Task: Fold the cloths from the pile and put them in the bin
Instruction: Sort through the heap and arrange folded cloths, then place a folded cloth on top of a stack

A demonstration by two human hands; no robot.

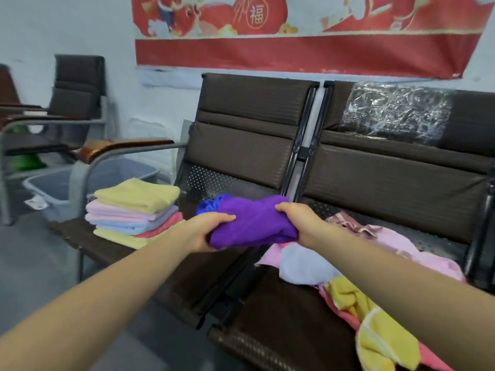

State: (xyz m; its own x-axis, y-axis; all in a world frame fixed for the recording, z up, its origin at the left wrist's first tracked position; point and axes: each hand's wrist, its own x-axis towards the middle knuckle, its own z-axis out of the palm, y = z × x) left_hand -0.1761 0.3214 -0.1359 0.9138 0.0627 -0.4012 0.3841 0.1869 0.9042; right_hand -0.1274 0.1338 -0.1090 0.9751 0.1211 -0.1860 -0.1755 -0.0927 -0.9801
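Observation:
A purple cloth (254,222) is bunched up in the air above the gap between two bench seats. My left hand (207,230) grips its left end and my right hand (301,219) grips its right end. A blue cloth (210,205) peeks out behind the purple one. On the left seat lies a neat stack of folded cloths (135,211) in yellow, pink, blue and red. An unfolded pile of cloths (348,279), pink, pale blue and yellow, is spread over the right seat. A grey bin (57,195) stands on the floor left of the bench.
The brown bench (294,325) has perforated metal seats and padded backs. Its metal armrest (120,149) stands between the folded stack and the bin. A crumpled plastic sheet (396,113) hangs on the right backrest. More chairs (69,103) stand at the far left.

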